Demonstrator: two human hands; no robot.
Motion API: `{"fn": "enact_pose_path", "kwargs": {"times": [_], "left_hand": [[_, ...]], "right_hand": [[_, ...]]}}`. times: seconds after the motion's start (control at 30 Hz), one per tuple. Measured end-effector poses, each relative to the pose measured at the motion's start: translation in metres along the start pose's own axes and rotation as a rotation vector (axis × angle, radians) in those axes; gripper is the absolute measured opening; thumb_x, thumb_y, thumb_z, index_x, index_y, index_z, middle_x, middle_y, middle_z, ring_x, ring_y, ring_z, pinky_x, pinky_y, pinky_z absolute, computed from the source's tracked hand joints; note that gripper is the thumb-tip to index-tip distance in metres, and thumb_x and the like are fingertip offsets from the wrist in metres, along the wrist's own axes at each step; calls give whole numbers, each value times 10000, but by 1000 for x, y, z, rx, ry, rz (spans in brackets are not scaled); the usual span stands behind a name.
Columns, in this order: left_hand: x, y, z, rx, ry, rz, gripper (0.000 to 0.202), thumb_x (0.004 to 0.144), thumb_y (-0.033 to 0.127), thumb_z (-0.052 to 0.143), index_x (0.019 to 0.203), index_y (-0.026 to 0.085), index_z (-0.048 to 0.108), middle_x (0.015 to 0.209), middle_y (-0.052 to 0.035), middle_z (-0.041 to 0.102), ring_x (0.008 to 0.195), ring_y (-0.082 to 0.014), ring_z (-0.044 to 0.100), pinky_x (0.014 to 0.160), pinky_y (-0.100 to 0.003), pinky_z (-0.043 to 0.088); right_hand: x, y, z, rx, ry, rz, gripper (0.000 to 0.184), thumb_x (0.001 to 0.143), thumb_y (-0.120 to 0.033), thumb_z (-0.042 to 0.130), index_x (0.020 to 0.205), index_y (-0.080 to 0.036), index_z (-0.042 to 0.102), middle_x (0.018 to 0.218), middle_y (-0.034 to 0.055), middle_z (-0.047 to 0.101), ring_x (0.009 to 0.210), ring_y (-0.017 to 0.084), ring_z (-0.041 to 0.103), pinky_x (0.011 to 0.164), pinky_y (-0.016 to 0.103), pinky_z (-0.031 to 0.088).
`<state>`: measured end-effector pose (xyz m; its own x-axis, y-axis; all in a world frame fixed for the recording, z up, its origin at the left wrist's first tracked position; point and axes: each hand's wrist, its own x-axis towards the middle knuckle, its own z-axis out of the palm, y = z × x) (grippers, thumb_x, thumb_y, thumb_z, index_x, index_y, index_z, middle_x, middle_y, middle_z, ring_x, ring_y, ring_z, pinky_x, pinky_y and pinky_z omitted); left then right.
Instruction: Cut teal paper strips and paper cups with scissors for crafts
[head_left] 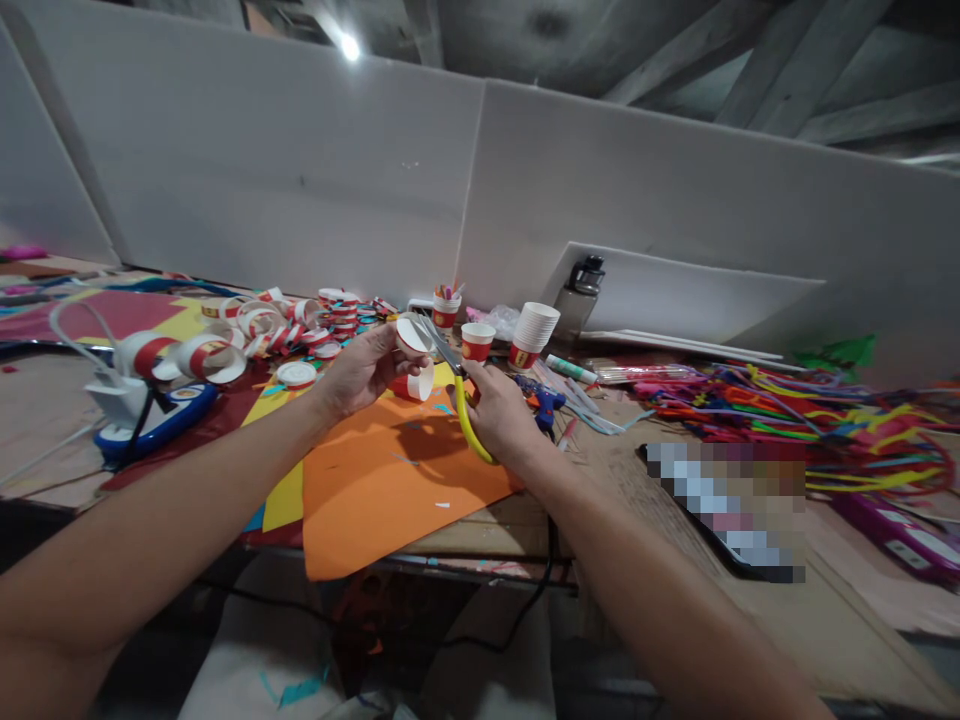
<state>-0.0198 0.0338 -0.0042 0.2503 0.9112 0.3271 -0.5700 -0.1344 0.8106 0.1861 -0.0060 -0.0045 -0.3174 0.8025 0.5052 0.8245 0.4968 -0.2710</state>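
Observation:
My left hand is closed round a small red and white paper cup held above an orange paper sheet. A cut strip of the cup curls down below my fingers. My right hand grips yellow-handled scissors, and their blades reach up into the cup's rim. Both hands hover over the near edge of the table.
A heap of cut cup rings lies at the left. Whole cups and a dark bottle stand behind. A blue glue gun and coloured strips lie at the right. White panels wall the back.

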Motion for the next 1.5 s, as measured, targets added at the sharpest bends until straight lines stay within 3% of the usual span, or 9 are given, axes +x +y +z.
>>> {"fn": "enact_pose_path", "kwargs": {"times": [0.17, 0.27, 0.4, 0.7, 0.9, 1.23, 1.5], "left_hand": [[3, 2, -2, -2, 35, -21, 387, 860, 497, 620, 903, 114, 656, 763, -76, 723, 677, -156, 708, 595, -222, 566], [2, 2, 2, 12, 59, -11, 448, 856, 555, 591, 922, 116, 653, 822, -104, 735, 795, -189, 728, 614, -225, 574], [-1, 1, 6, 33, 14, 66, 403, 793, 477, 711, 1012, 145, 648, 945, -87, 737, 908, -197, 725, 666, -219, 588], [-2, -1, 2, 75, -34, 12, 392, 775, 462, 732, 939, 109, 683, 862, -106, 742, 771, -207, 735, 608, -228, 582], [0, -2, -2, 71, -30, 9, 388, 790, 490, 705, 848, 108, 666, 726, -93, 718, 784, -219, 736, 645, -240, 583], [0, 9, 3, 75, 67, -62, 502, 851, 593, 562, 850, 95, 627, 770, -117, 726, 758, -206, 731, 527, -214, 547], [1, 8, 4, 25, 48, -25, 476, 881, 578, 525, 903, 112, 621, 778, -97, 720, 768, -192, 728, 525, -205, 537]], "right_hand": [[0, -1, 0, -33, -30, -7, 307, 878, -267, 546, 1154, -161, 632, 1025, 135, 690, 900, 251, 634, 764, 323, 454], [1, 1, 2, -12, -34, 1, 311, 861, -235, 551, 1154, -165, 629, 1028, 131, 703, 932, 254, 639, 784, 324, 458], [1, 1, 2, 15, -33, 4, 299, 863, -229, 545, 1144, -170, 630, 1020, 123, 703, 927, 251, 641, 785, 324, 464], [-3, -1, 0, -13, -18, 26, 401, 852, -250, 564, 1247, -184, 593, 1083, 141, 614, 945, 262, 607, 805, 349, 477], [-2, -2, -1, -35, -27, 20, 375, 879, -267, 540, 1236, -168, 602, 1100, 154, 624, 949, 274, 608, 796, 359, 476], [-3, -5, -4, -100, -76, 18, 357, 891, -274, 521, 1219, -164, 610, 1088, 140, 669, 962, 252, 635, 821, 323, 469], [-2, -6, -5, -81, -102, 49, 354, 891, -276, 520, 1218, -175, 610, 1106, 132, 682, 1029, 256, 631, 872, 327, 460]]}}
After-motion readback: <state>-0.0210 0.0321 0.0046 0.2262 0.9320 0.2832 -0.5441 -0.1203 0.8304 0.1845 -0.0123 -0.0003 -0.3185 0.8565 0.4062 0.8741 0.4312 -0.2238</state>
